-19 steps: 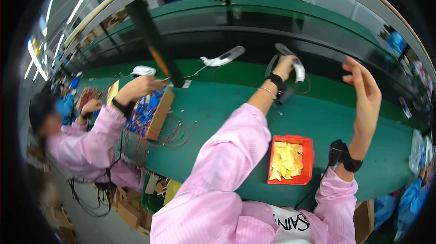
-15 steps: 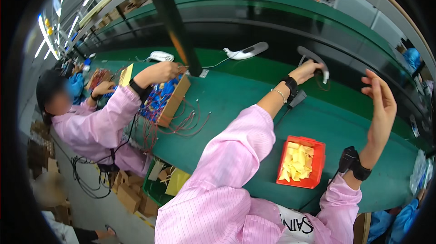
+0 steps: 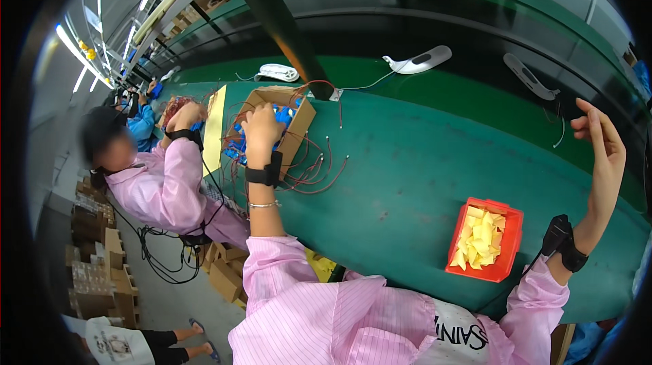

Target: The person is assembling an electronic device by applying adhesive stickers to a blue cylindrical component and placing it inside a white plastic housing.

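Observation:
My left hand (image 3: 263, 127) reaches into a cardboard box (image 3: 299, 135) at the left. The box holds several blue wrapped parts (image 3: 284, 115) with thin red and black leads, some hanging over its side. My fingers bend down among the parts; their tips are hidden. My right hand (image 3: 599, 131) is raised at the right above the bench, holding nothing, its fingers apart and slightly bent. Near it, on the belt, lies a long pale plastic housing (image 3: 530, 77) with a thin wire. A red bin (image 3: 517, 239) of folded yellow pieces (image 3: 481, 237) stands before me.
A white housing (image 3: 421, 61) and another white part (image 3: 277, 73) lie along the green belt. A dark post (image 3: 285, 32) rises behind the box. At left, a co-worker in a pink coat (image 3: 159, 192) has a hand (image 3: 185, 117) near a blue part. A yellow sheet (image 3: 215, 131) stands between us.
My left hand has let go of the pale housing on the belt and moved left into the box. The co-worker's hand has left the box. My right hand stays raised.

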`<state>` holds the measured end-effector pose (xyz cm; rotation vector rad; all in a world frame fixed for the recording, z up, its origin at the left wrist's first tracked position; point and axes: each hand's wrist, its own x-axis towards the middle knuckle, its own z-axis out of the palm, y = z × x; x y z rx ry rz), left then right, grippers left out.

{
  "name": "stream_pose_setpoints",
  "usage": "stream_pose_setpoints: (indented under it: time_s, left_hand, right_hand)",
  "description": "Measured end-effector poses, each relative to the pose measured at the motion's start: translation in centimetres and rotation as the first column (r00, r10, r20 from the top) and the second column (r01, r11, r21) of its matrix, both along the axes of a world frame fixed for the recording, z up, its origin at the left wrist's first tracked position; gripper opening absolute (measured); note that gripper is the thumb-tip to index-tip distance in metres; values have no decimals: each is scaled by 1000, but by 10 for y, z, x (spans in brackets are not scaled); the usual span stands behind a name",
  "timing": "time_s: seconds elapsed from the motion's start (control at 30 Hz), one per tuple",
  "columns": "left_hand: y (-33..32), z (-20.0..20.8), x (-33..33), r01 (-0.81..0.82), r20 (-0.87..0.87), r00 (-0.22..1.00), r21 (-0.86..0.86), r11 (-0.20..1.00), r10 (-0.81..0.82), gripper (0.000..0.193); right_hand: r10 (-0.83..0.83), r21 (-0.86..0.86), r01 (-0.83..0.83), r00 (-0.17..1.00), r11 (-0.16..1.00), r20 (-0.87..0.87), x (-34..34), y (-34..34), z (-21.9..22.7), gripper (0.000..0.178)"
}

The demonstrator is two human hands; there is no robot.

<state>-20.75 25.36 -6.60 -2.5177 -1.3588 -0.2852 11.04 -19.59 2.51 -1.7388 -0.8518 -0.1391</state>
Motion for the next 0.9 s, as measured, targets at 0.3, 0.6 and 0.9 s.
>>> stream_pose_setpoints:
  time_s: [0.3, 0.6, 0.9]
  left_hand:
    - [-38, 55, 20, 543, 732, 606, -94, 834, -312, 22]
    - [-158, 139, 110, 938, 989, 87, -42, 345, -118, 25]
    - [-246, 77, 174, 990, 885, 4, -68, -122, -465, 19]
  right_hand:
    - [65, -6, -65, 996, 998, -63, -6, 15, -5, 29]
    - [516, -34, -681, 586, 732, -625, -43, 50, -17, 69]
    - [751, 686, -305, 269, 660, -603, -15, 40, -43, 44]
